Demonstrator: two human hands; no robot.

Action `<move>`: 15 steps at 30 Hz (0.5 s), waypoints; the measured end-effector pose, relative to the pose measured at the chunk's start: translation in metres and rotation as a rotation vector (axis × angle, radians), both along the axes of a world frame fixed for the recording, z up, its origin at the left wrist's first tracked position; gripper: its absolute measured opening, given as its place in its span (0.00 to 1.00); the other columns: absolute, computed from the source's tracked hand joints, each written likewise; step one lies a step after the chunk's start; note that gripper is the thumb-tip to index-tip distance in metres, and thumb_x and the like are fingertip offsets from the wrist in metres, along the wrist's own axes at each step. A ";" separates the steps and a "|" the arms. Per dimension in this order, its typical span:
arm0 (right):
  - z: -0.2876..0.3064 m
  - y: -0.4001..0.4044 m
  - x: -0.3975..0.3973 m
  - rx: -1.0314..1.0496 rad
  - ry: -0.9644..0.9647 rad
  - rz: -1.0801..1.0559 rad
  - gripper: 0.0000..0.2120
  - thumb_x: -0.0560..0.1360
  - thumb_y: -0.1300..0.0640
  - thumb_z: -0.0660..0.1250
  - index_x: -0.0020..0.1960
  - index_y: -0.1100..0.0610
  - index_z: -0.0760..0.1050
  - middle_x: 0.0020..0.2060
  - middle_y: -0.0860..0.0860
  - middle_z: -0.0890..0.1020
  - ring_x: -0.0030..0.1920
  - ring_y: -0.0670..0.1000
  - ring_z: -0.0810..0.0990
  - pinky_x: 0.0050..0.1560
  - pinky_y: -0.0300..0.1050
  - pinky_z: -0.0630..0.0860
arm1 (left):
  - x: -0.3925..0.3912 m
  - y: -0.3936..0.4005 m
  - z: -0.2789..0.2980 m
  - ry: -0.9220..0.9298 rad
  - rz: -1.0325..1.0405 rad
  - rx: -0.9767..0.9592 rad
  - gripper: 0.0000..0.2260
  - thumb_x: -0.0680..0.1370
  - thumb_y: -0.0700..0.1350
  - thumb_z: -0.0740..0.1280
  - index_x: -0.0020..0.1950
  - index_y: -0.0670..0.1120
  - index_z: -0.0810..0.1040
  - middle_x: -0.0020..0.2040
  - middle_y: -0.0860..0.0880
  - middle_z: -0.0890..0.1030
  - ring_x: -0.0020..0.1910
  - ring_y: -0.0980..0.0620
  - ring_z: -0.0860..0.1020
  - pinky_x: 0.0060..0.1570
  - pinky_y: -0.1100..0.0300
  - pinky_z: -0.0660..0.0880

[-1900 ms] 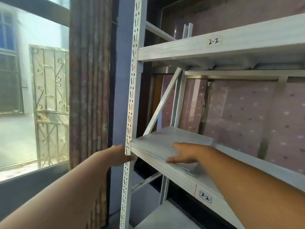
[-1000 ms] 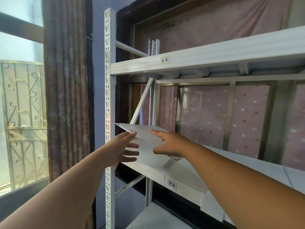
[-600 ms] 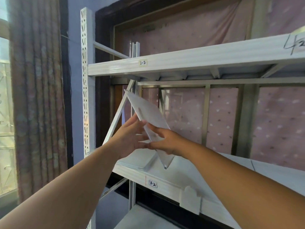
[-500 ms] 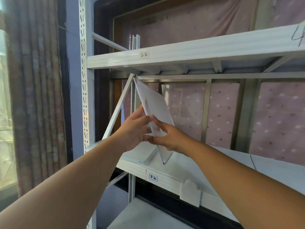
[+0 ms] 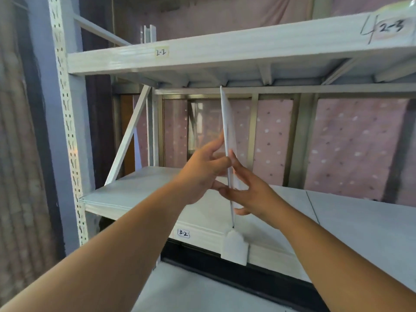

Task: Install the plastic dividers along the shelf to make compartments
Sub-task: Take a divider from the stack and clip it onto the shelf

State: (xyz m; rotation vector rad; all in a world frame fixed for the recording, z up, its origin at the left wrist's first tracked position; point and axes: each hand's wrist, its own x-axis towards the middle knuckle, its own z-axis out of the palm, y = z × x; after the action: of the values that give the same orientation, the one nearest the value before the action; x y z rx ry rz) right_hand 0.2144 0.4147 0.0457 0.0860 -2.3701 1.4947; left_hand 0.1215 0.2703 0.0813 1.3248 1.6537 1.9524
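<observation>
Item in hand: one thin white plastic divider panel [image 5: 227, 131], seen nearly edge-on, standing close to upright between the white metal lower shelf [image 5: 360, 221] labelled 3-2 and the underside of the white metal upper shelf [image 5: 225, 52] labelled 2-2.
Left hand [image 5: 202, 174]: pressed against the panel's left face, fingers loosely curled, thumb side toward the panel.
Right hand [image 5: 249, 190]: flat on the panel's right face, fingers spread; the two hands sandwich the panel at its lower half.
Lower fixing: the panel's bottom front corner sits right above a small white plastic clip [image 5: 235, 248] hung on the lower shelf's front lip; it appears to touch the clip's top.
Upper fixing: the panel's top edge reaches the upper shelf's underside; no seating is confirmed.
Stock: a flat stack of white panels [image 5: 135, 192] lies at the left end of the lower shelf, beside the perforated white upright [image 5: 67, 131].
Progress: judged early. No standing divider other than this one is visible; this one is not yet released. The stack suggests several remain to fit.
Not verifiable: whether the bottom edge is engaged in the clip's slot; any rear fixing, hidden behind the panel and hands; the count of panels in the stack; the shelf's right end, cut off by the frame; true plumb, given the wide-angle distortion.
</observation>
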 end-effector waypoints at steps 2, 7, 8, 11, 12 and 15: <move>-0.006 0.003 0.003 -0.017 0.015 -0.026 0.42 0.73 0.44 0.75 0.66 0.13 0.49 0.81 0.40 0.54 0.71 0.56 0.74 0.56 0.65 0.81 | 0.002 0.007 0.000 0.027 -0.026 -0.021 0.24 0.84 0.38 0.67 0.74 0.63 0.76 0.61 0.39 0.86 0.57 0.36 0.86 0.47 0.35 0.85; -0.012 0.005 0.008 0.021 0.053 -0.067 0.42 0.75 0.45 0.73 0.68 0.14 0.46 0.80 0.39 0.57 0.69 0.57 0.76 0.54 0.61 0.82 | 0.001 0.015 -0.002 0.043 -0.047 -0.039 0.26 0.84 0.38 0.67 0.78 0.61 0.72 0.56 0.47 0.89 0.56 0.41 0.87 0.43 0.39 0.86; -0.014 0.004 0.008 0.036 0.062 -0.081 0.43 0.76 0.45 0.73 0.68 0.15 0.45 0.80 0.40 0.57 0.69 0.57 0.76 0.55 0.61 0.83 | 0.001 0.016 -0.004 0.045 -0.057 -0.043 0.26 0.84 0.38 0.67 0.77 0.62 0.73 0.57 0.48 0.89 0.56 0.42 0.87 0.43 0.40 0.86; -0.019 0.003 0.007 0.065 0.091 -0.106 0.44 0.78 0.47 0.72 0.70 0.17 0.42 0.77 0.37 0.58 0.71 0.57 0.73 0.58 0.61 0.81 | 0.003 0.017 -0.007 0.049 -0.067 -0.051 0.25 0.83 0.39 0.68 0.72 0.67 0.77 0.61 0.49 0.88 0.58 0.46 0.87 0.44 0.39 0.86; -0.020 0.003 0.007 0.062 0.100 -0.103 0.44 0.78 0.47 0.72 0.71 0.17 0.42 0.76 0.35 0.58 0.72 0.57 0.73 0.59 0.61 0.80 | 0.003 0.018 -0.007 0.047 -0.064 -0.053 0.26 0.83 0.40 0.68 0.75 0.65 0.75 0.61 0.49 0.88 0.59 0.45 0.87 0.44 0.39 0.86; -0.020 0.003 0.008 0.079 0.113 -0.097 0.45 0.78 0.48 0.72 0.71 0.18 0.42 0.79 0.36 0.57 0.72 0.56 0.73 0.60 0.61 0.80 | 0.002 0.017 -0.007 0.045 -0.055 -0.068 0.28 0.84 0.39 0.68 0.80 0.60 0.70 0.62 0.47 0.88 0.60 0.44 0.87 0.42 0.42 0.86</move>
State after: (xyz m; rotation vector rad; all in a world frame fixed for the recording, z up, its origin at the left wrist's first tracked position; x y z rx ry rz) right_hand 0.2220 0.4182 0.0253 0.0705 -2.3090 1.3168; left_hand 0.1236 0.2875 0.0744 1.3828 1.6702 1.8314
